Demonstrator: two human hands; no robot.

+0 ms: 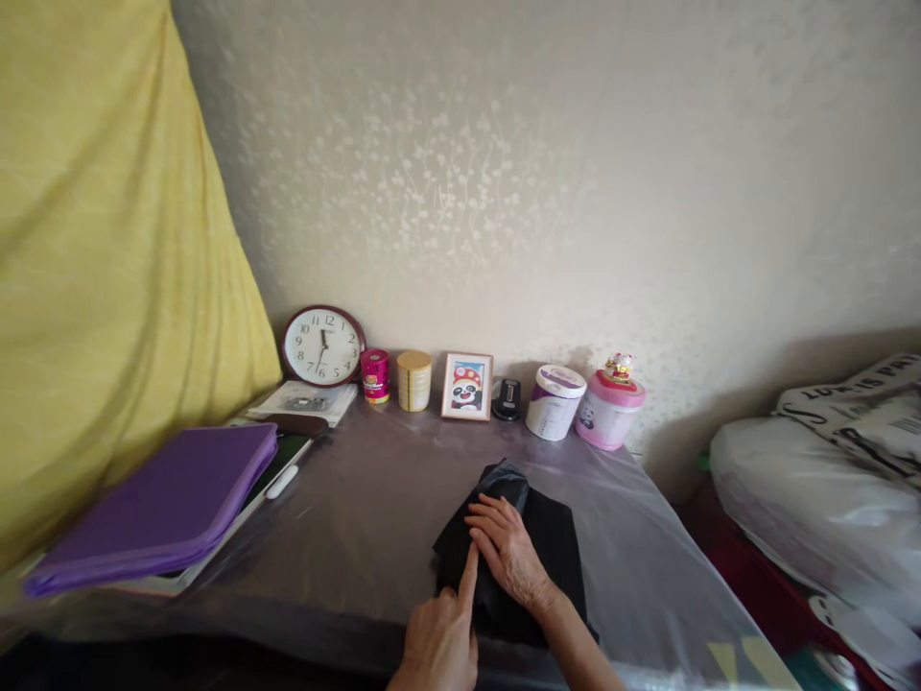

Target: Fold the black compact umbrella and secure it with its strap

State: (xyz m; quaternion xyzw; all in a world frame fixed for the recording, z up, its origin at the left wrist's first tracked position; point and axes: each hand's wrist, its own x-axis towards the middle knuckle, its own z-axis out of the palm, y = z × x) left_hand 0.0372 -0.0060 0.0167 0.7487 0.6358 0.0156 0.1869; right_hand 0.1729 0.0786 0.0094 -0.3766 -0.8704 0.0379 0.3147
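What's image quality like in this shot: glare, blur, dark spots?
Head view, centre: pale sheen on the table cover; the black cloth under the right hand is dark, with little detail. Head view, edges: yellow curtain soft at left, dark shadow on the wall behind the white bag at right.

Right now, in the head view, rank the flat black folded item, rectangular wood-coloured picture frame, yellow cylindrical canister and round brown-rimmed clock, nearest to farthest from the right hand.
1. Black folded item: under the right hand, touching.
2. Picture frame: back row, ahead.
3. Yellow canister: left of the frame.
4. Clock: farther left, by the wall.
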